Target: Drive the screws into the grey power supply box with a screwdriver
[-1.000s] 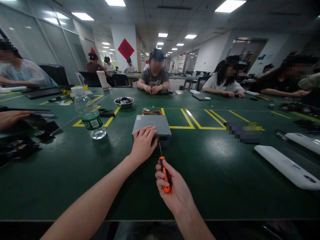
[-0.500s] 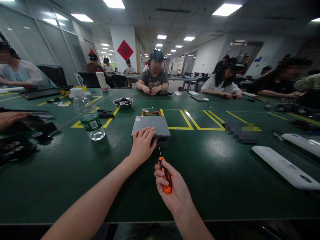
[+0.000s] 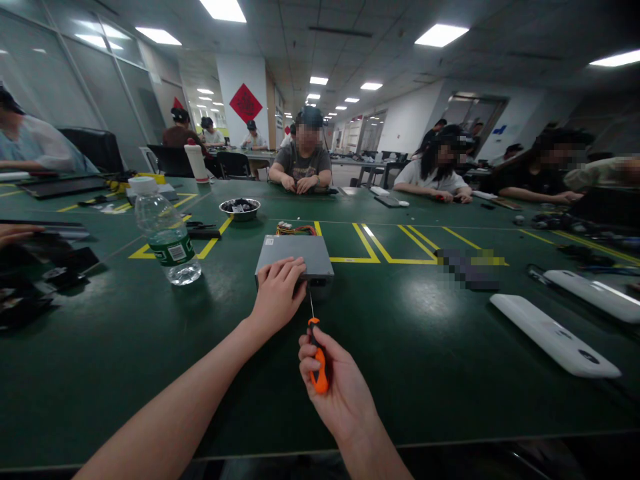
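A flat grey metal box (image 3: 295,253) lies on the green table (image 3: 430,333) in front of me. My left hand (image 3: 277,297) rests on its near edge, fingers curled over the top, holding it down. My right hand (image 3: 334,387) is closed around the orange handle of a screwdriver (image 3: 317,357). The thin shaft points away from me and its tip meets the near side of the box. Coloured wires (image 3: 295,230) show behind the box.
A water bottle (image 3: 165,233) stands to the left, a metal bowl (image 3: 240,208) behind it. White oblong covers (image 3: 553,333) lie at the right. Yellow tape lines (image 3: 385,250) cross the table. Another person's hand (image 3: 15,233) and dark parts are at far left. Several people sit around the far side.
The view has drifted a little, so everything sits slightly left and lower. My hands keep the same grip on the box and the screwdriver.
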A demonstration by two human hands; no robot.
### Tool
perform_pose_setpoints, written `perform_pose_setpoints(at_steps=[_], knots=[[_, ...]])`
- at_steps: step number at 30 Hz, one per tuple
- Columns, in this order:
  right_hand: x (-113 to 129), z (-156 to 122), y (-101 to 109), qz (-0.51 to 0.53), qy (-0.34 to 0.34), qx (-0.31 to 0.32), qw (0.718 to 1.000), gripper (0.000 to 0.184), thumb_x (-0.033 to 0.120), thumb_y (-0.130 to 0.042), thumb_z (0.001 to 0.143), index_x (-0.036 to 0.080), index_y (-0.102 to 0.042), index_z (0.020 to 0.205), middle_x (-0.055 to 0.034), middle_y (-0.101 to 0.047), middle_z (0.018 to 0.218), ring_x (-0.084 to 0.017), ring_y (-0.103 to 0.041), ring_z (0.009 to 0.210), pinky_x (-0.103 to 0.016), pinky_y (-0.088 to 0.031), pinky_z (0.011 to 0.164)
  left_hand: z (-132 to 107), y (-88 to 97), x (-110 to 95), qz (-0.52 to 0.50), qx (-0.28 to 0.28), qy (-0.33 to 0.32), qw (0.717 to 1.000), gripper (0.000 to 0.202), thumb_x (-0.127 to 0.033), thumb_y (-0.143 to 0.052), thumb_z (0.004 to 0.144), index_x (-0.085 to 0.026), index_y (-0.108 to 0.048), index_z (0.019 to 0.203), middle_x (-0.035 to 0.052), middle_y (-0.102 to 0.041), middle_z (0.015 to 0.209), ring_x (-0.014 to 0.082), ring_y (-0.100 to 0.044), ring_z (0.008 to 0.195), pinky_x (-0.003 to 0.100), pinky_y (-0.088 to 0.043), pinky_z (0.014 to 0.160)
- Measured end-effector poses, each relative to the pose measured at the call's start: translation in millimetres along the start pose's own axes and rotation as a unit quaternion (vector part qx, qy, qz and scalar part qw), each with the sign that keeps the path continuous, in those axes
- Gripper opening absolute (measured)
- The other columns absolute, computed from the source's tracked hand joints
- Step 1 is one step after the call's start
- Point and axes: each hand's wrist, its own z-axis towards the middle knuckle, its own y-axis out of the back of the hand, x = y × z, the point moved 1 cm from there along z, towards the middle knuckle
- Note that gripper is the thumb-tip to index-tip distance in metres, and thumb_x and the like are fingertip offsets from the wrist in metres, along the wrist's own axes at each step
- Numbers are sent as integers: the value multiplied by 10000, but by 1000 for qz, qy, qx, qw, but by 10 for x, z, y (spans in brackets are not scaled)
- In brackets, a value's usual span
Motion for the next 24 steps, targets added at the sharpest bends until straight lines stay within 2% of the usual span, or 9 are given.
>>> perform_pose_setpoints(at_steps=[6,9,12,15,18,24], knots=[[18,-12,45,12,-50,43,998,211,237,-415,893,87,-564,887,-34,-550,685,-38,-487,503,-97,-400,393,-1,-5,1,-1,-2,0,1000,235,-210,-471,825,-226,-524,1053,44,-569,1206,228,-460,1138,416,-294,909],[-1,4,48,-11,-34,39,999,220,240,-404,891,91,-566,890,-27,-530,654,-46,-472,482,-101,-347,351,-2,-2,-2,0,0,2,1000,228,-213,-464,830,-225,-523,1051,42,-566,1210,226,-454,1146,414,-289,915],[-13,13,41,-5,-9,30,1000,177,215,-436,874,99,-549,804,-23,-514,654,-29,-432,452,-86,-293,321,-2,3,-4,1,2,3,1000,228,-211,-464,831,-227,-519,1052,36,-565,1212,223,-450,1148,411,-287,913],[-10,21,46,28,-25,36,999,154,175,-435,875,95,-527,782,-16,-501,658,-6,-399,430,-67,-265,311,1,9,-6,2,4,4,1000,229,-215,-465,832,-227,-515,1055,32,-563,1214,221,-448,1149,410,-282,915],[0,30,59,37,-40,49,997,196,215,-402,896,82,-529,829,-19,-501,664,-9,-408,440,-68,-288,321,2,14,-7,1,3,3,1000,223,-220,-468,832,-227,-514,1051,28,-565,1211,216,-450,1147,404,-280,917],[-4,38,47,1,-28,44,999,198,218,-408,889,77,-547,880,-12,-494,654,-26,-419,461,-83,-311,333,1,10,3,2,3,4,1000,223,-223,-470,834,-231,-515,1052,22,-565,1211,210,-448,1148,401,-283,911]])
